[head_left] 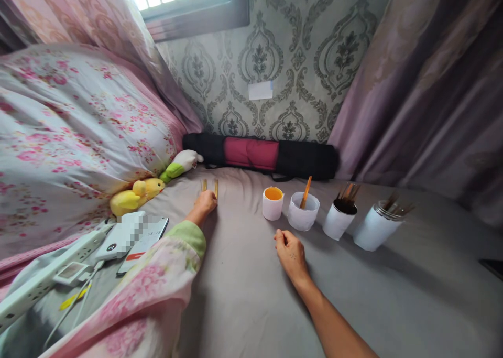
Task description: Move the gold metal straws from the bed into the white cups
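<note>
My left hand (207, 202) is closed at the near ends of two small bundles of thin sticks (216, 187) on the grey sheet. Its fingers are partly hidden, and the right bundle runs into its fingertips. My right hand (291, 250) hovers or rests near the sheet, fingers curled, with nothing showing in it. Beyond it stand a white-wrapped cup with an orange inside (272, 208) and a wider white cup (302, 219) holding an orange stick (306, 192). To their right, a white-wrapped can (338, 221) and a white-wrapped glass jar (375, 232) hold several thin sticks.
A black and red long bag (251, 153) lies along the wall. At left are plush toys (133, 196), a white power bank (120, 237), a phone (147, 242), a power strip (51, 274) with cables, and floral bedding (78, 127). A dark object (493, 268) lies at the right edge.
</note>
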A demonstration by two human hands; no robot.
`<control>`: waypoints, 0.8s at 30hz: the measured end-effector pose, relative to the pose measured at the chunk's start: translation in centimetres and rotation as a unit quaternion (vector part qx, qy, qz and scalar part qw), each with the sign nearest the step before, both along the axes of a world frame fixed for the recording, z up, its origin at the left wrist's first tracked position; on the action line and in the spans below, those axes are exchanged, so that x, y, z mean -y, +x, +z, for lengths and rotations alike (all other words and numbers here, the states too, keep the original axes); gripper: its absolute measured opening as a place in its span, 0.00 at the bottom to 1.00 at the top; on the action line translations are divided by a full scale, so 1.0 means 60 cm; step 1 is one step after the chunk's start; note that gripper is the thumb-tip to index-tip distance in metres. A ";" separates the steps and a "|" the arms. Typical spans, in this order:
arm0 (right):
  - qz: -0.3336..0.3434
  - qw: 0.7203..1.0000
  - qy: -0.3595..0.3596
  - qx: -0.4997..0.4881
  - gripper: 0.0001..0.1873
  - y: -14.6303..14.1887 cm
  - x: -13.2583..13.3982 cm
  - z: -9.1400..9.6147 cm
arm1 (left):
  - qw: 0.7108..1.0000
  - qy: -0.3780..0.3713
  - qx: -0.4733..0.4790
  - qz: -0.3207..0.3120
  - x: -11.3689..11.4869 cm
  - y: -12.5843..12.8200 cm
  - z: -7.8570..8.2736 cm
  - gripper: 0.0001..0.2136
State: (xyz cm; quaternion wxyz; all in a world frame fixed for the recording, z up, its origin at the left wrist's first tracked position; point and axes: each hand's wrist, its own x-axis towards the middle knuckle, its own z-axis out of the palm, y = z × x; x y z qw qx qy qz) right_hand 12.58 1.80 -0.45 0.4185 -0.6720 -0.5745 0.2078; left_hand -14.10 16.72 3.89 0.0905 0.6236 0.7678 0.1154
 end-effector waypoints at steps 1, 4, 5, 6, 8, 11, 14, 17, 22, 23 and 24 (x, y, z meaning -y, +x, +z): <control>0.000 1.000 -0.001 0.001 0.22 0.000 0.000 0.000 | 1.000 0.000 0.003 0.004 0.000 0.000 0.001 0.10; 0.000 1.000 -0.004 -0.001 0.22 0.000 0.001 0.001 | 1.000 -0.003 0.014 0.012 0.000 0.000 0.003 0.10; 0.001 1.000 -0.005 -0.002 0.22 0.000 0.002 0.001 | 1.000 -0.004 0.018 0.015 0.000 0.000 0.003 0.10; 0.002 1.000 -0.005 -0.003 0.22 0.000 0.002 0.001 | 1.000 -0.005 0.023 0.018 0.000 0.000 0.004 0.10; 0.003 1.000 -0.004 -0.004 0.22 0.000 0.002 0.001 | 0.999 -0.006 0.031 0.026 0.000 -0.001 0.005 0.11; 0.003 1.000 -0.004 -0.004 0.22 0.000 0.001 0.000 | 0.998 -0.002 0.046 0.031 -0.002 -0.001 0.005 0.11; 0.003 1.000 -0.003 -0.003 0.22 0.000 0.001 0.001 | 0.998 0.006 0.063 0.029 -0.004 -0.002 0.006 0.11; 0.002 1.000 -0.004 -0.001 0.22 0.000 0.001 0.002 | 0.996 0.018 0.085 0.028 -0.009 -0.002 0.008 0.10; 0.002 1.000 -0.004 -0.002 0.22 0.000 0.000 0.001 | 0.989 0.037 0.140 0.029 -0.017 -0.001 0.006 0.09; 0.001 1.000 -0.005 -0.003 0.22 0.000 0.000 0.000 | 0.987 0.039 0.155 0.033 -0.018 0.000 0.004 0.09; 0.001 1.000 -0.005 -0.003 0.22 0.000 0.000 0.000 | 0.984 0.041 0.171 0.038 -0.018 0.001 0.003 0.10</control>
